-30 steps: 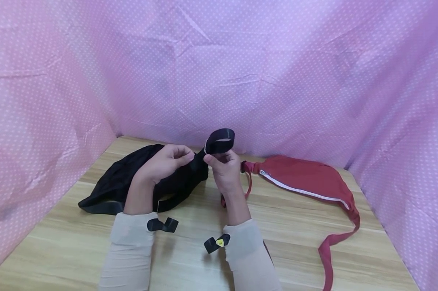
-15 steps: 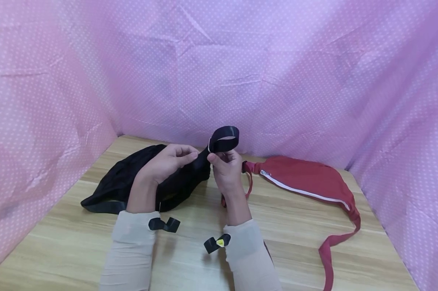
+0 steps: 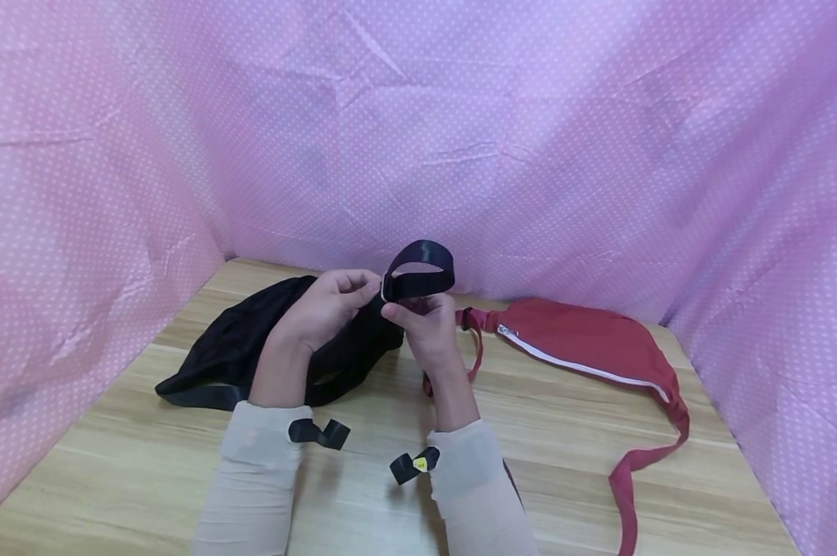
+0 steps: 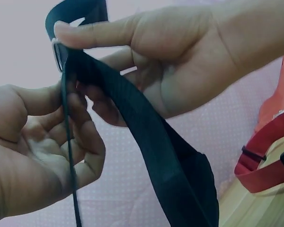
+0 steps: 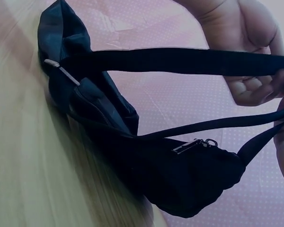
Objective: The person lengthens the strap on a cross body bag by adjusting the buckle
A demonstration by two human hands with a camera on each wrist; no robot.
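Note:
A black waist bag (image 3: 234, 332) lies on the left part of the table, its strap (image 4: 146, 127) lifted toward the hands. My left hand (image 3: 328, 309) pinches that strap just below a metal slider buckle (image 4: 57, 54). With thumb and fingers, my right hand (image 3: 428, 332) holds the strap beside the buckle, and a loop of webbing (image 3: 425, 255) sticks up above it. The right wrist view shows the bag's zipper pull (image 5: 187, 146) and strap lengths running to the hands. Some fingertips are hidden behind the strap.
A red waist bag (image 3: 578, 336) with a white zipper lies to the right on the wooden table (image 3: 363, 494). Its strap (image 3: 623, 494) trails to the front edge. Pink dotted cloth (image 3: 418, 139) hangs behind and at both sides.
My left hand has moved slightly right, up to the buckle. The buckle has shifted a little left and the loop of strap looks wider.

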